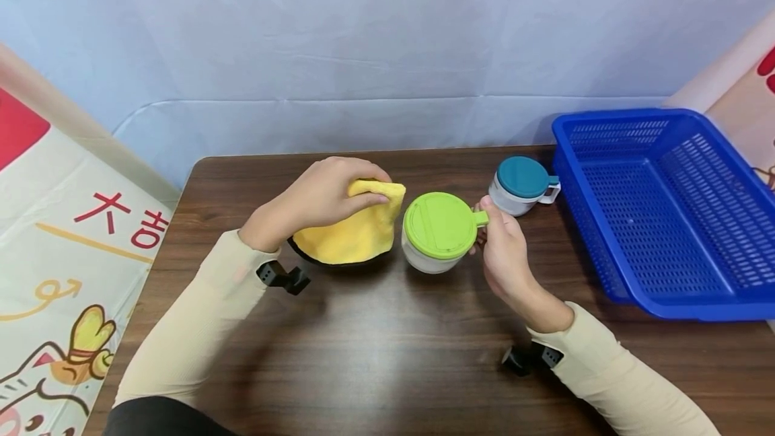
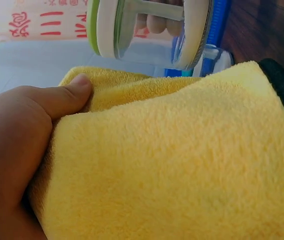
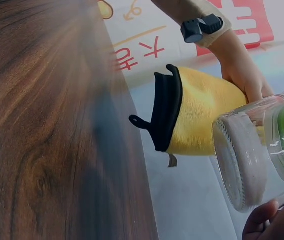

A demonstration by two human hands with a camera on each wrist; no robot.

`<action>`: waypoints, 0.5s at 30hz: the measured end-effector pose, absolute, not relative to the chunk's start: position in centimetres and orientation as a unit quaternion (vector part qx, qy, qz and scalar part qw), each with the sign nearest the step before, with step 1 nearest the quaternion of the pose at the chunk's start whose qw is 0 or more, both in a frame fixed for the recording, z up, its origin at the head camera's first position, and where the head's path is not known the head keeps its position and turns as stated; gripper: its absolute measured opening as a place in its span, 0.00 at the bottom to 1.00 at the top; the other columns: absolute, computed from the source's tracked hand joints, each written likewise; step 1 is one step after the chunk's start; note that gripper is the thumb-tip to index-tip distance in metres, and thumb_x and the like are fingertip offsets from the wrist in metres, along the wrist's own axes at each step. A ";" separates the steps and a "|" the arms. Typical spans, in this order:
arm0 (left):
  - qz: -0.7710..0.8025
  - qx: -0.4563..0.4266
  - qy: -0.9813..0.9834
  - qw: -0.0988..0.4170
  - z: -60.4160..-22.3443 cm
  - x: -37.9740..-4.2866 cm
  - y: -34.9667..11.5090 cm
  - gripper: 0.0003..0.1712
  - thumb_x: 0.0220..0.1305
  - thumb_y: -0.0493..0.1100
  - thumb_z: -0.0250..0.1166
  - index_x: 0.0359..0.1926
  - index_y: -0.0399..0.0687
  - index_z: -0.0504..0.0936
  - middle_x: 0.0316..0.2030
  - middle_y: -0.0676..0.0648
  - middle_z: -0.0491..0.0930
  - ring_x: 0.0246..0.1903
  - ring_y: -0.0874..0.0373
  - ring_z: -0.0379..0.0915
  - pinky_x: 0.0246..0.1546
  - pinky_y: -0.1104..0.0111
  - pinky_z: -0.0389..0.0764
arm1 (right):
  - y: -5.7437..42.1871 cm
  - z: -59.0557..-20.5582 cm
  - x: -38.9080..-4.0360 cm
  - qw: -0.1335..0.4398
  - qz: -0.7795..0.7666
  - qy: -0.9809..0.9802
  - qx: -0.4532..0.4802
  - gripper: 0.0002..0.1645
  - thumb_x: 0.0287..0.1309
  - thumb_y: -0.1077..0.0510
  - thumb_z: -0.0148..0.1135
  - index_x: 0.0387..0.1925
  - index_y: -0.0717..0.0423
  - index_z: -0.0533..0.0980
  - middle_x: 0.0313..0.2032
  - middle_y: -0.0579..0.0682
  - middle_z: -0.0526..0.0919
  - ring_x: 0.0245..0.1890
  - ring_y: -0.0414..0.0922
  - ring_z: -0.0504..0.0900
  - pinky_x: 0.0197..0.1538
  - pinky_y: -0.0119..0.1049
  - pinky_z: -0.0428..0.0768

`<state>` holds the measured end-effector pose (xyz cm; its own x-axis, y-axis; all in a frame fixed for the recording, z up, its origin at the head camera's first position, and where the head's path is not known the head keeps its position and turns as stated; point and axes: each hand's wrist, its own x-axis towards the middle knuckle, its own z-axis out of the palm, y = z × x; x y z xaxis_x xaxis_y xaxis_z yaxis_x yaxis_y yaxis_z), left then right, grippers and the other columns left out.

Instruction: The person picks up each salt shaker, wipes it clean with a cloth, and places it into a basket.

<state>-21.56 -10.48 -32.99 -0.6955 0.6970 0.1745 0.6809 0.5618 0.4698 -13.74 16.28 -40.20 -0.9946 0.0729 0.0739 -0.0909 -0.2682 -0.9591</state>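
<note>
My left hand (image 1: 329,194) grips a yellow cloth (image 1: 345,237) with dark edging, its thumb over the near side of the fold. In the left wrist view the fluffy cloth (image 2: 181,160) fills much of the picture. Just right of it, my right hand (image 1: 504,244) holds a clear jar with a lime green lid (image 1: 440,224) by its side handle. White contents show inside the jar (image 3: 246,160) in the right wrist view, where its base is apart from the table. Behind the right hand stands a similar jar with a teal lid (image 1: 523,178) and white handle.
A blue plastic basket (image 1: 654,221) stands on the right of the brown wooden table (image 1: 375,355), close beside the teal-lidded jar. A pale cloth backdrop (image 1: 387,52) hangs behind the table. A printed sheet (image 1: 66,254) with red characters is at the left.
</note>
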 end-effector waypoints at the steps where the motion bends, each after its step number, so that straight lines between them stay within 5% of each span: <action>1: 0.261 0.391 0.882 0.013 -33.0 -21.4 -10.7 0.14 0.68 0.51 0.69 0.51 0.53 0.87 0.47 0.57 0.86 0.49 0.60 0.81 0.52 0.60 0.78 | 16.3 -40.2 -13.7 0.052 0.796 -0.603 0.007 0.32 0.82 0.52 0.39 0.16 0.52 0.64 0.20 0.45 0.66 0.20 0.41 0.63 0.23 0.30 0.65; 15: 0.328 0.464 0.823 -0.002 -32.9 -19.6 -11.3 0.10 0.63 0.43 0.74 0.46 0.52 0.89 0.40 0.60 0.85 0.40 0.66 0.80 0.44 0.65 0.78 | 16.1 -40.0 -13.6 0.049 0.795 -0.604 -0.012 0.31 0.82 0.54 0.38 0.16 0.52 0.64 0.19 0.44 0.65 0.19 0.40 0.63 0.23 0.29 0.65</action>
<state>-19.64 -11.34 -32.91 -0.5686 0.7628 0.3080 0.7656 0.3537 0.5373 -13.58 16.13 -39.98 -0.9949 0.0930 0.0398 -0.0632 -0.2647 -0.9623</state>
